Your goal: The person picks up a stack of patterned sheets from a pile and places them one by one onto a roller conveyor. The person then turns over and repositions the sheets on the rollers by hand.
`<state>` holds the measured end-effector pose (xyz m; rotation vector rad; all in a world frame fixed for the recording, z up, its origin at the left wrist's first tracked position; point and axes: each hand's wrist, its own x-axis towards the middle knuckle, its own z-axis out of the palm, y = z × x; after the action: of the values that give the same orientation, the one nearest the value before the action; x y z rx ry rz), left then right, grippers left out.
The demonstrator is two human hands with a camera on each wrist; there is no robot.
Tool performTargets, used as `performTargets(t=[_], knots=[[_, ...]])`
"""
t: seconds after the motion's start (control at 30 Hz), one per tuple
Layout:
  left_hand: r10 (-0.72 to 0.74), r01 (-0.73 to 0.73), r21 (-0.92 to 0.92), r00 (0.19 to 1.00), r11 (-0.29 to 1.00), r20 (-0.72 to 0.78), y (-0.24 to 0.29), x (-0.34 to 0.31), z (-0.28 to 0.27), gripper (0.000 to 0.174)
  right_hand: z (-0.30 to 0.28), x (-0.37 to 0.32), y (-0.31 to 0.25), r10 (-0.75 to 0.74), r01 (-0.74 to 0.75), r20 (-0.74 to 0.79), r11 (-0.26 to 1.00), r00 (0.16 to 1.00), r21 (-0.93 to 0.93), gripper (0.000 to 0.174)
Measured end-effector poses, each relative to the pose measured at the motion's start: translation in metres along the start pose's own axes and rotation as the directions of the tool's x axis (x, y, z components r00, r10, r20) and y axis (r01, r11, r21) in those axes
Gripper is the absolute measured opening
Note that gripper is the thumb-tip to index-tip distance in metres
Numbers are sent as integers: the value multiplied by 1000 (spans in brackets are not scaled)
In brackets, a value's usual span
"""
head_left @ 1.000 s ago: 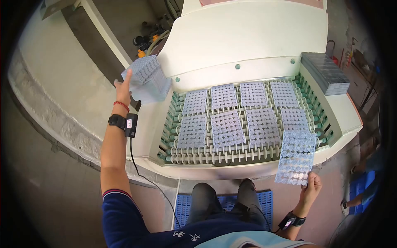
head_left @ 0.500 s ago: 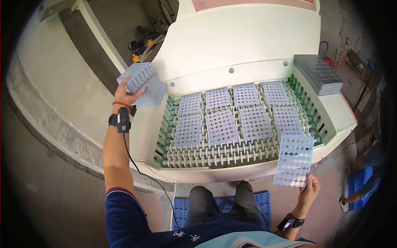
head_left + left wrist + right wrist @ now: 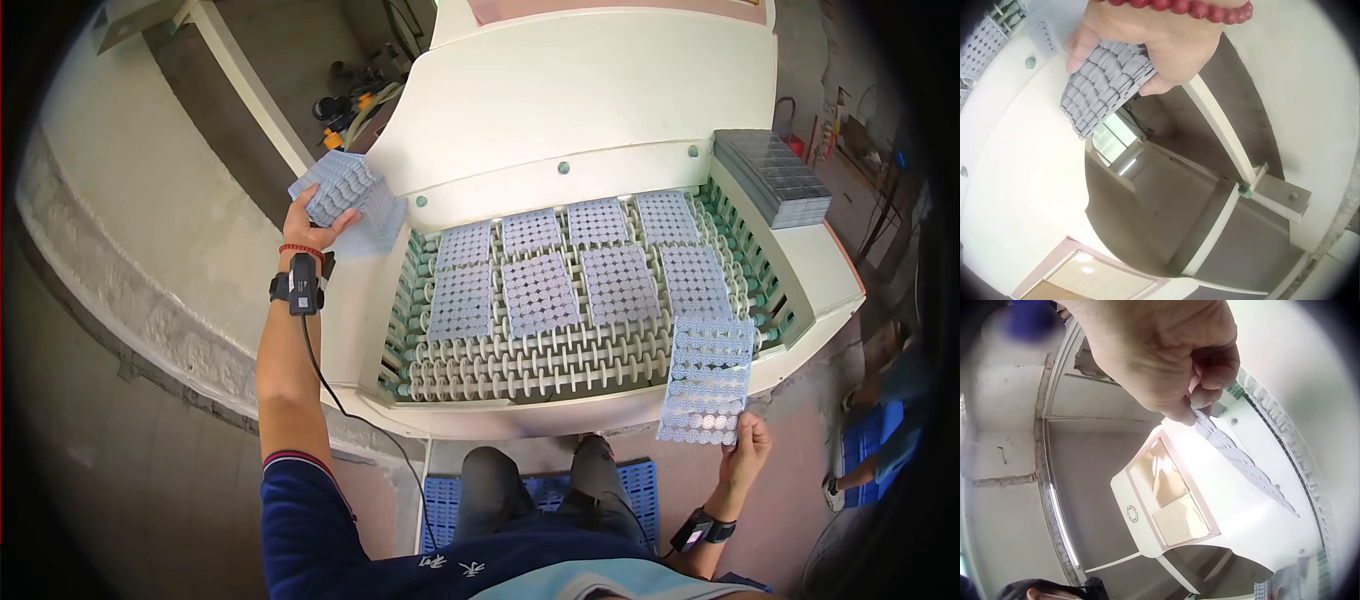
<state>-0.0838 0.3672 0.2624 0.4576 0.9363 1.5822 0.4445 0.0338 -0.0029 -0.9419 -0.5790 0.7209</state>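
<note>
In the head view my left hand (image 3: 312,225) grips the upper block of a stack of light blue-grey perforated sheets (image 3: 342,190), thumb on one side and fingers on the other. The left wrist view shows their scalloped edges (image 3: 1107,84) between thumb and fingers. More sheets (image 3: 385,228) stand beneath and beside that block. My right hand (image 3: 746,448) pinches one perforated sheet (image 3: 708,375) by its lower right corner, held up at the machine's front edge. From the right wrist, this sheet (image 3: 1244,462) appears nearly edge-on.
Several like sheets (image 3: 540,290) lie in two rows on the roller conveyor (image 3: 540,375) of a white machine (image 3: 600,90). A stack of dark grey panels (image 3: 775,180) sits on its right ledge. Another person's arm (image 3: 865,480) shows at far right, near a blue crate (image 3: 875,440).
My left hand has closed round the upper block of the stack, where before it stood beside it with fingers raised. The sheets on the rollers have moved away from me. My right hand keeps its sheet.
</note>
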Motion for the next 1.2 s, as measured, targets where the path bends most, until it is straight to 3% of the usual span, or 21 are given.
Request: performTargets(t=[0.07, 0.13, 0.27, 0.4, 0.53, 0.63, 0.77, 0.83, 0.93, 1.1, 1.2], knots=[[-25, 23, -23, 997, 999, -77, 1, -1, -2, 47, -5, 1, -3, -3, 3, 5, 1000, 1000, -5, 12], [-27, 27, -40, 1000, 999, -4, 0, -3, -14, 47, -7, 2, -5, -25, 24, -70, 1000, 997, -17, 12], [48, -46, -21, 992, 999, 119, -6, -9, -43, 46, -6, 3, -7, -10, 9, -81, 1000, 997, -16, 12], [173, -174, -1, 981, 985, 84, -17, -32, -60, 41, -5, 5, -1, 15, -15, -19, 1000, 1000, -14, 12], [192, -199, 49, 975, 979, 115, -23, -63, -92, 40, -7, 8, 2, -11, 11, 41, 1000, 999, -7, 12], [232, -234, 65, 972, 970, 34, -31, -101, -120, 40, -4, 8, 3, 5, -5, 20, 1000, 1000, -11, 12], [132, -141, 71, 984, 988, 116, -39, -156, -162, 41, 10, 8, 4, 51, -51, 42, 999, 998, 5, 11], [152, -156, 65, 986, 986, 63, -47, -185, -161, 41, 20, 8, 6, 60, -60, 54, 998, 997, 4, 11], [17, -20, 126, 1000, 992, 26, -50, -206, -176, 38, 39, 7, 8, 47, -49, 92, 999, 995, 14, 11], [11, 2, 122, 994, 993, -105, -39, -214, -169, 46, 64, 2, 3, 47, -54, 153, 998, 987, 42, 11], [-102, 95, 189, 994, 977, 28, -23, -213, -169, 53, 65, 0, 2, 27, -36, 186, 998, 982, 44, 12]])
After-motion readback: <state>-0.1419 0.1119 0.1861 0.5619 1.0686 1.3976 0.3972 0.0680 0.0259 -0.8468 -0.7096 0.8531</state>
